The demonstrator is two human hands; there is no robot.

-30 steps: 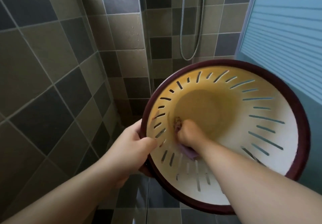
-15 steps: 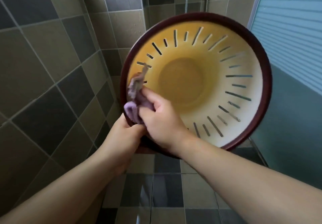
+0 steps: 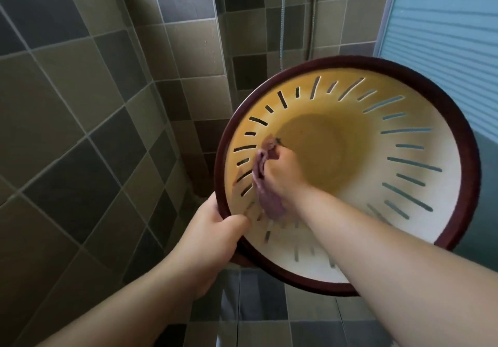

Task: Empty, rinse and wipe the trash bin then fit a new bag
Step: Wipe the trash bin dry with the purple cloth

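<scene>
Right hand (image 3: 280, 174) — fist closed on cloth (image 3: 265, 195) — back from rim, now inside bin (image 3: 420, 136), probably wiping sidewall; left hand (image 3: 215, 234) grips rim.

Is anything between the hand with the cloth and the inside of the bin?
Nothing visible. The right hand presses the purple cloth straight against the bin's slotted inner wall, while the left hand grips its rim.

Tiled walls (image 3: 80, 120) in a patchwork of olive, tan and dark grey squares meet at a corner on the left and continue down to a tiled floor (image 3: 258, 327) in the same colours. A metal shower hose (image 3: 281, 23) hangs down the back wall. On the right stands a pale blue ribbed panel (image 3: 444, 36), brightly lit.
</scene>
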